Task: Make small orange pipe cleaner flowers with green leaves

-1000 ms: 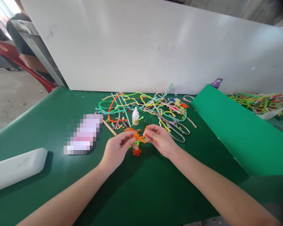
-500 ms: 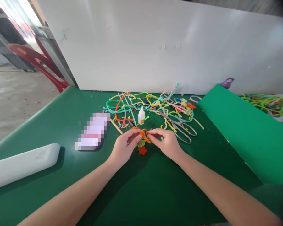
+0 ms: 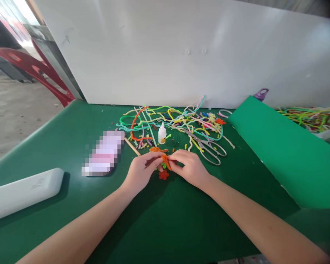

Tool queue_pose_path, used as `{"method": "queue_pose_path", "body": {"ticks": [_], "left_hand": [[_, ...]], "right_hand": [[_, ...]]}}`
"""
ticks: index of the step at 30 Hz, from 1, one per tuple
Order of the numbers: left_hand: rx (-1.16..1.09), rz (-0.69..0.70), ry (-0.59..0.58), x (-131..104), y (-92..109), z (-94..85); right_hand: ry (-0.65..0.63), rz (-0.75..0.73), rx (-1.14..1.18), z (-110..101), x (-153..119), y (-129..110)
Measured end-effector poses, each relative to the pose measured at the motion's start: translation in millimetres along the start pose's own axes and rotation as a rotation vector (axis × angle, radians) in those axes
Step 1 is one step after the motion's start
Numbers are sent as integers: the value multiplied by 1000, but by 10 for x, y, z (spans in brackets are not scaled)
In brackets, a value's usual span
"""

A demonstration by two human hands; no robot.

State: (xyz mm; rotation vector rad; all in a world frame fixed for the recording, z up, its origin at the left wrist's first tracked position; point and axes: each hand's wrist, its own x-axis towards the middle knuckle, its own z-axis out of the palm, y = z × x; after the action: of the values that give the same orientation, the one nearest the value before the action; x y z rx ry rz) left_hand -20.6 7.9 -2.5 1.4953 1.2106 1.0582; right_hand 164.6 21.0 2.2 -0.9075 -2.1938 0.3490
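Observation:
Between the fingertips of both hands is a small bent orange pipe cleaner (image 3: 164, 158), partly covered by the fingers. My left hand (image 3: 140, 170) pinches its curled part from the left. From the other side, the thumb and forefinger of my right hand (image 3: 191, 167) close on it as well. Just below the fingers lies a red-orange pipe-cleaner flower (image 3: 163, 175), and bits of a light green piece (image 3: 164, 166) show beside it. Behind the fingers lie more orange pipe-cleaner pieces (image 3: 155, 149). A small white squeeze bottle (image 3: 162, 135) stands upright beyond them.
Tangled colourful pipe cleaners (image 3: 143, 123) and small offcuts cover the back of the green table (image 3: 165, 227). Scissors (image 3: 213, 154) lie right of my hands, a wooden stick (image 3: 132, 146) left. Further out are a pixelated phone-like object (image 3: 103, 154), a white case (image 3: 44, 183) and a green board (image 3: 286, 154).
My right fingertips have come in against the left ones, closing the small gap over the orange pipe cleaner. The whole view has shifted slightly.

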Motion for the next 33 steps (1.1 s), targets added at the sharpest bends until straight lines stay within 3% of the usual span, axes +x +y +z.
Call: {"method": "queue_pose_path", "body": {"ticks": [9,16,27,33], "left_hand": [[-15,-29,-11,21,-11,-7],[-216,-143,-69,35,12,9],[-486,-203,-283,43,1,-32],[-547,-223,-331,39,-25,-37]], "right_hand": [[-17,-152,-231,-35,-4,12],[-100,-336,-399,-145,16,27],[-71,-270,-95,-110,12,59],[-35,-139,104,-24,-7,16]]}}
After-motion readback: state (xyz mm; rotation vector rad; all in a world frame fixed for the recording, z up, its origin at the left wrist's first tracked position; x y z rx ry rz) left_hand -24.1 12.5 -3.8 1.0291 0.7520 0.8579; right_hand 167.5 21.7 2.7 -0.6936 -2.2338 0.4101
